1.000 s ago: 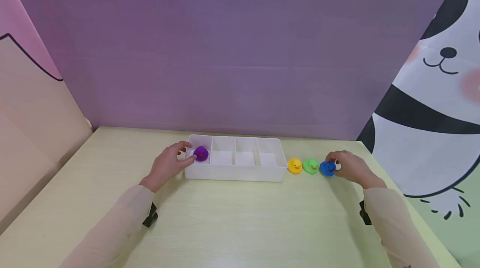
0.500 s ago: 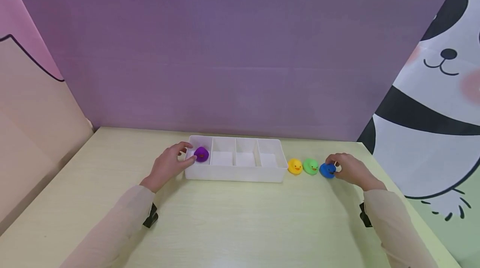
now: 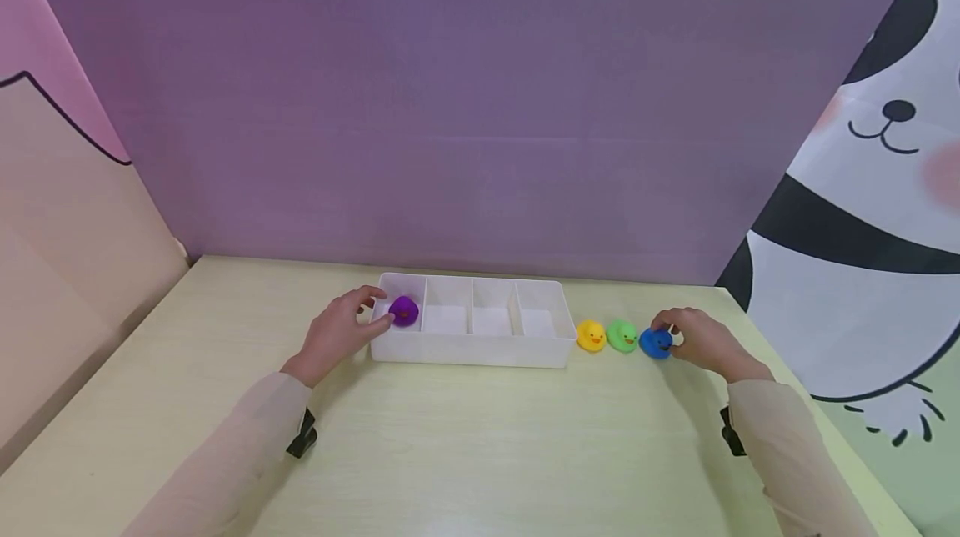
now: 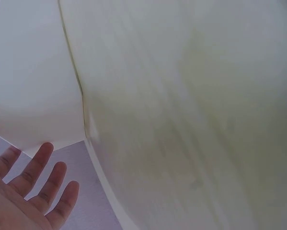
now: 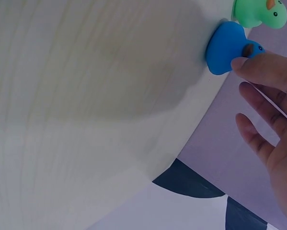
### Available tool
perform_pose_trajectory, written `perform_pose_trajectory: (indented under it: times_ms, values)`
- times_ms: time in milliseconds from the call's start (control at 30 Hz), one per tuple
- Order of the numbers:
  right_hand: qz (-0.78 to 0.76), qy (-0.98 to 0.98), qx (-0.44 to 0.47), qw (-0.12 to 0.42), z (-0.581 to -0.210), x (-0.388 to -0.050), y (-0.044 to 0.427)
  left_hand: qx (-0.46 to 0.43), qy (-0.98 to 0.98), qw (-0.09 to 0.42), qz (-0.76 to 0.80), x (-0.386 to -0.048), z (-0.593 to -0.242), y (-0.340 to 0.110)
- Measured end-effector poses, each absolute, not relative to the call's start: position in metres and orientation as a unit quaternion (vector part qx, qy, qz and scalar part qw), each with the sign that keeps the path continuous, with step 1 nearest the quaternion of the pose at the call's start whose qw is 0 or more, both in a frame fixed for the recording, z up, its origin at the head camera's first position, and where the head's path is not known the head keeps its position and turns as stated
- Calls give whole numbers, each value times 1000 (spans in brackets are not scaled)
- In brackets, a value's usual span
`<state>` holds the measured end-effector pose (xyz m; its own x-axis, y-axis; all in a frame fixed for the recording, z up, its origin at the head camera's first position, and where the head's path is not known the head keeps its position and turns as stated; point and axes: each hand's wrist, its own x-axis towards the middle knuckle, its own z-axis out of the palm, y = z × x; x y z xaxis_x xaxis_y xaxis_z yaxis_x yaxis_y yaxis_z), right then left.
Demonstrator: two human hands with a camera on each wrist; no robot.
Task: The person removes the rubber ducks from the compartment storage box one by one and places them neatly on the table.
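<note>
At the left end of a white four-compartment tray [image 3: 468, 349], the left hand [image 3: 333, 337] rests with thumb and index finger spread at its rim. Loosely extended fingers of that hand [image 4: 38, 191] show in the left wrist view. A purple duck [image 3: 405, 311] sits in the leftmost compartment, right by the thumb tip. Off to the right, the right hand [image 3: 705, 341] pinches a blue duck [image 3: 655, 343] between thumb and index finger. In the right wrist view, the thumb of the right hand [image 5: 284, 158] lies at the head of the blue duck [image 5: 223, 50], other fingers apart.
Between the tray's right end and the blue duck stand a yellow duck [image 3: 591, 337] and a green duck [image 3: 622, 336] in a row on the pale wooden table [image 3: 480, 445]. A purple backdrop [image 3: 465, 120] rises behind, with a panda print [image 3: 847, 320] at the right.
The right hand and the blue duck are slightly lower in the head view than a second ago. The left hand still lies at the tray's left end.
</note>
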<state>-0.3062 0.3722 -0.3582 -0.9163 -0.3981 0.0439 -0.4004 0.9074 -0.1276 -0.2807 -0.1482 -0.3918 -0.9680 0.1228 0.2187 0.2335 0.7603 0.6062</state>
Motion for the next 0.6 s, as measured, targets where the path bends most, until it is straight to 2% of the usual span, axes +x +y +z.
perform_pose_trajectory:
  times_ms: [600]
  values:
    - [65,-969,236,28,-339,-303,369,-101,-934,85,-332,-280,-392,-149]
